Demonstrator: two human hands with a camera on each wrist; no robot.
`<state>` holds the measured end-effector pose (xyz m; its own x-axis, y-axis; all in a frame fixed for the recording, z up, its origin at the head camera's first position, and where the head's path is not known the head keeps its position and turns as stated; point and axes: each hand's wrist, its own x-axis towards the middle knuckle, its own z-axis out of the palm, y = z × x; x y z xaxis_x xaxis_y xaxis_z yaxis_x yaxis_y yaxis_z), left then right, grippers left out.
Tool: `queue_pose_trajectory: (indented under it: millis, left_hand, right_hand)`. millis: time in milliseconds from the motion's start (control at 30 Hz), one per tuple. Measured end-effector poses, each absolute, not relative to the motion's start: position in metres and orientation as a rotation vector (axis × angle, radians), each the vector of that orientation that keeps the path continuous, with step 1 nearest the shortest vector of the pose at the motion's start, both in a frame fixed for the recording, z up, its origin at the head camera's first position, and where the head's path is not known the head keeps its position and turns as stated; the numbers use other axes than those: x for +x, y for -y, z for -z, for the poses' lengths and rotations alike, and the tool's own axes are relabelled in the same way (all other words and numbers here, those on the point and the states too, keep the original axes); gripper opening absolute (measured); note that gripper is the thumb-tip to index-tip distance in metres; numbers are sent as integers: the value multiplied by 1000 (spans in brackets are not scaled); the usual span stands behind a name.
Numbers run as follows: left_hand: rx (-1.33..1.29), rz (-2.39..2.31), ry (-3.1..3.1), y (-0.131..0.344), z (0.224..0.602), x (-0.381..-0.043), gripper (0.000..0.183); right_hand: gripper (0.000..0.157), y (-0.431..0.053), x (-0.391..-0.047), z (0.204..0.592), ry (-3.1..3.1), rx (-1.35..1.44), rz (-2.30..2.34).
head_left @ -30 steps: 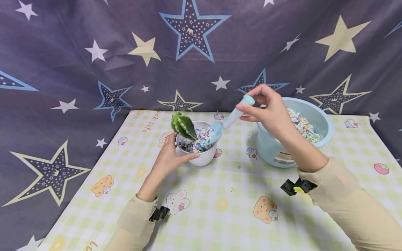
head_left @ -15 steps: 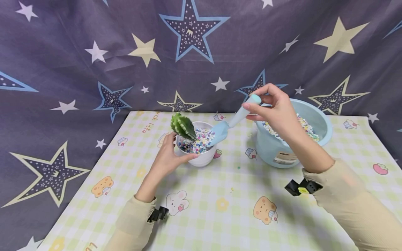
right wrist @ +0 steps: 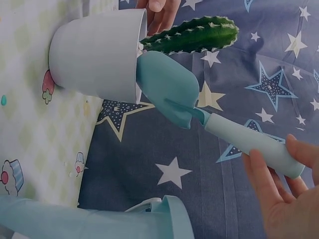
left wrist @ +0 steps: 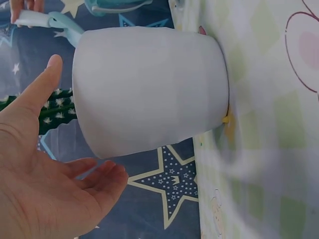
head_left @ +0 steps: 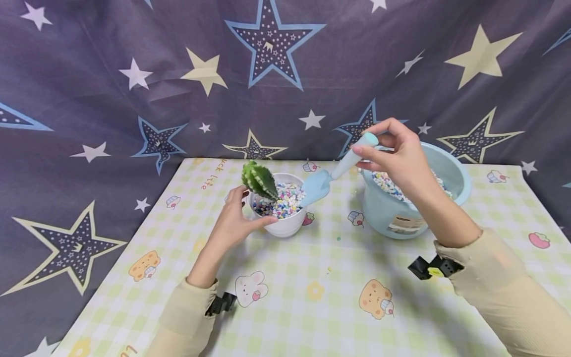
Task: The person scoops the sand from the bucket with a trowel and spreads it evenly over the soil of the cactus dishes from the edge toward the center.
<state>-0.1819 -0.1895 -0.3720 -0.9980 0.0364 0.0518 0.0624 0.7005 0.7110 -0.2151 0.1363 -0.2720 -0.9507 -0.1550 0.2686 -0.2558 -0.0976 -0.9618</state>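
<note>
A white pot of small multicoloured pebbles stands on the table, and a green cactus leans left out of it. My left hand is spread beside the pot's left side, thumb near the front rim; in the left wrist view its thumb and loosely bent fingers show apart from the pot wall. With fingertips and thumb, my right hand pinches the handle end of a light blue trowel. The trowel slants down to the left, its blade tip at the pot's right rim, as the right wrist view also shows.
A light blue bucket partly filled with similar pebbles stands to the right, beneath my right forearm. A few loose pebbles lie on the checked tablecloth. A dark star-patterned curtain hangs behind the table.
The trowel has drawn back to the right, its blade lifting from over the pebbles to the pot's rim. My left hand has eased slightly left, off the pot.
</note>
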Motion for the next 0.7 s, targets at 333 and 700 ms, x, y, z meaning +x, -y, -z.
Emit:
queue_pose_trajectory:
  millis: [333,700]
  left_hand:
    - [-104,1209,2826,192,363,-182,109]
    - [-189,1262,2696,193,348,-182,108]
  right_hand:
    - [24,-141,-217,274,1981,485,-2260]
    - [23,-148,-215,274,1901,483,-2312]
